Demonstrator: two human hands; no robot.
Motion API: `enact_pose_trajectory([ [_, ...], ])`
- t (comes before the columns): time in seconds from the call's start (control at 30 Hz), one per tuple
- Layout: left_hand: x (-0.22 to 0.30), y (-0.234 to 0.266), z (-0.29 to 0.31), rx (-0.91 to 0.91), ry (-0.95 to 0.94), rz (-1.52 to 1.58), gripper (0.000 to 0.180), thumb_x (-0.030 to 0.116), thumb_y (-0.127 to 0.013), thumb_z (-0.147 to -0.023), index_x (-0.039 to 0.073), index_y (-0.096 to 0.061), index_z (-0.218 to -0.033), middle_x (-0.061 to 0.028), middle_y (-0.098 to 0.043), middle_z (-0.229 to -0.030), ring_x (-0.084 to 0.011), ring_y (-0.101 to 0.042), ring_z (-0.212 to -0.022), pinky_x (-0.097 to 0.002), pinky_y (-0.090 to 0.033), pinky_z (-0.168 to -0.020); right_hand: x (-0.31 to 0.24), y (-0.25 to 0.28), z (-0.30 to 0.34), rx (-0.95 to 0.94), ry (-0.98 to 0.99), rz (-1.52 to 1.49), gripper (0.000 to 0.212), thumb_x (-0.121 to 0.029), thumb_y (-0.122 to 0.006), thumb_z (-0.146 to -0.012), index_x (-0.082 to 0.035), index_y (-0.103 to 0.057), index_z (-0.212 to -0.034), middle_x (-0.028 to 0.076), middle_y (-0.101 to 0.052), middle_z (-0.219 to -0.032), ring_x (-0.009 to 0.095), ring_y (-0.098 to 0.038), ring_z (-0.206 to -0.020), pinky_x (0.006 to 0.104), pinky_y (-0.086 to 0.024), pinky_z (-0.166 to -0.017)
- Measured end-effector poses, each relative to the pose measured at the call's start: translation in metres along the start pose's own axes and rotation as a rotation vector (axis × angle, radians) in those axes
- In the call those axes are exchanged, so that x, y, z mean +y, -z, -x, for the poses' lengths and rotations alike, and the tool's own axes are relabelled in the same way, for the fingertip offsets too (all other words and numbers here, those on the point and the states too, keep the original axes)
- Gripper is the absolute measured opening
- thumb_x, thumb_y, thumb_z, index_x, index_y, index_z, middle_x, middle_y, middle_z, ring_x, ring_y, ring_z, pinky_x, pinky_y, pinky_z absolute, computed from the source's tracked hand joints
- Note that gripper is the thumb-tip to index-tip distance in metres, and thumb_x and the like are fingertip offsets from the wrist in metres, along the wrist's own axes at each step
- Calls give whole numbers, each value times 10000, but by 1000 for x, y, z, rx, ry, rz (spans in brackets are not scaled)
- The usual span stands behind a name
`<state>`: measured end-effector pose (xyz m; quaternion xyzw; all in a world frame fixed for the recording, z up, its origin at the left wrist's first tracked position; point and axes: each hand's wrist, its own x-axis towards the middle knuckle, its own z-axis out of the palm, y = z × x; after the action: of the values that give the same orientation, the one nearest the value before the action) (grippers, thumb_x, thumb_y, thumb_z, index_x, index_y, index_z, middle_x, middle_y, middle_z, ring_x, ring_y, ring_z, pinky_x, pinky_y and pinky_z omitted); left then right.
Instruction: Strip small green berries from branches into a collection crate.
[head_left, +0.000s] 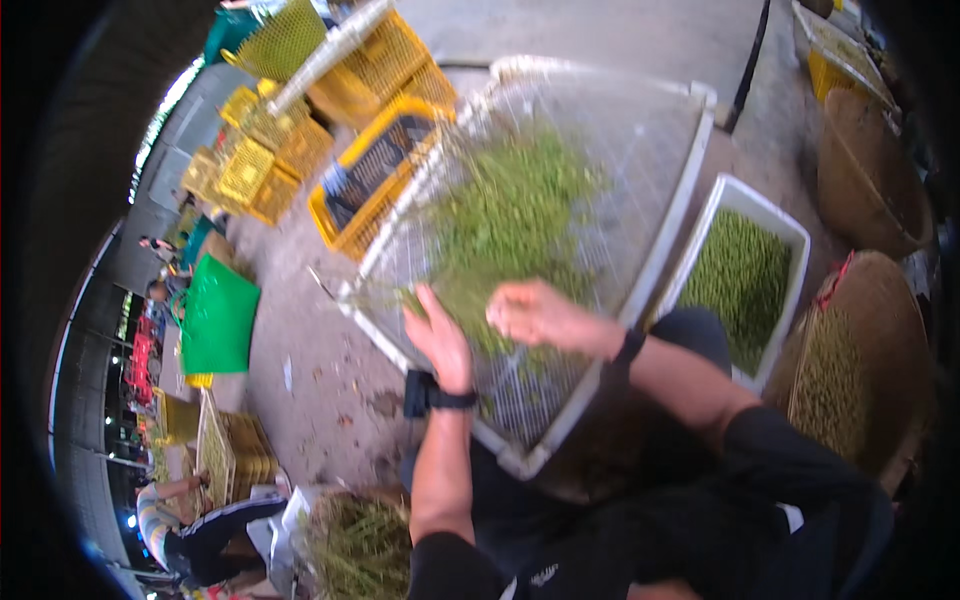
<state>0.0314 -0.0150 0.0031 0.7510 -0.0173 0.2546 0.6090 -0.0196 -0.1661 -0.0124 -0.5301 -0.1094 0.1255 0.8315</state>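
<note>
Green, fine-stemmed: one heap of plant stalks point(515, 195), loose and tangled, spread over the middle of a mesh screen point(640, 160) with a white frame, its near end at the person's hands.

Left hand point(438, 335): fingers extended, held beside the near end of the heap; whether it grips any stems cannot be told. Black strapped device point(420, 394) on the wrist.

Right hand point(540, 315): fingers curled inward over the stalks, facing the left hand and apart from it; blurred, so whether it pinches a stem cannot be told. Dark band point(630, 346) on the wrist.

Right of the screen: one white tub point(762, 213), rectangular, holding a mass of small green pods point(735, 270). Beyond it, two brown baskets, the farther point(870, 165) above the nearer point(890, 340), the nearer containing paler pods point(828, 380).

Left of the screen: one yellow crate point(320, 215), dark inside, just beside the frame; more yellow crates point(245, 170) grouped behind; one bright green sack point(218, 320) on the concrete floor point(310, 350).

Lower left: one bundle of darker stalks point(358, 545); near it, a co-worker in a striped top point(152, 520), bent beside a crate of pale produce point(240, 455)
</note>
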Motion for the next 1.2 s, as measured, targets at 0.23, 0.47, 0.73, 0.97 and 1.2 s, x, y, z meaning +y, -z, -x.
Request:
enact_pose_trajectory([
  [0.23, 5, 12, -5, 109, 17, 101, 275, 254, -509, -945, 0, -498, -839, 2, -453, -698, -84, -354, -633, -252, -329, -544, -7, 8, 0, -21, -152, -332, 181, -194, -567, -898, -14, -585, -913, 23, -538, -724, 36, -364, -463, 172, -250, -391],
  [0.47, 5, 8, 10, -1, 63, 103, 293, 264, -506, -946, -29, -508, -970, -30, -511, -759, -91, -431, -666, -257, -409, -601, 24, -14, -8, 194, 265, 711, 200, -186, -689, -805, -4, -623, -853, 42, -611, -647, 92, -532, -599, 246, -400, -516],
  [0.73, 8, 7, 4, 1, 286, 270, 236, 300, -510, -936, 73, -449, -915, -13, -501, -695, -82, -451, -485, -230, -343, -369, 2, -3, -5, 145, -109, -27, 194, -204, -606, -884, -12, -599, -850, 1, -546, -658, 34, -425, -515, 187, -315, -425],
  [0.97, -1, 10, 3, -19, 263, 352, 257, 313, -520, -932, 65, -461, -961, -30, -536, -784, -94, -501, -596, -243, -417, -466, 2, 0, -3, 91, -41, -162, 187, -122, -555, -893, 25, -573, -1007, 54, -573, -752, 37, -412, -527, 176, -293, -431],
  [1.2, 9, 4, 4, 85, 227, 424, 249, 319, -522, -929, 79, -457, -932, -20, -535, -737, -85, -465, -509, -230, -366, -401, -7, 1, 0, -216, -82, -341, 192, -55, -504, -896, 25, -559, -1062, 83, -574, -823, 40, -374, -524, 168, -268, -438],
])
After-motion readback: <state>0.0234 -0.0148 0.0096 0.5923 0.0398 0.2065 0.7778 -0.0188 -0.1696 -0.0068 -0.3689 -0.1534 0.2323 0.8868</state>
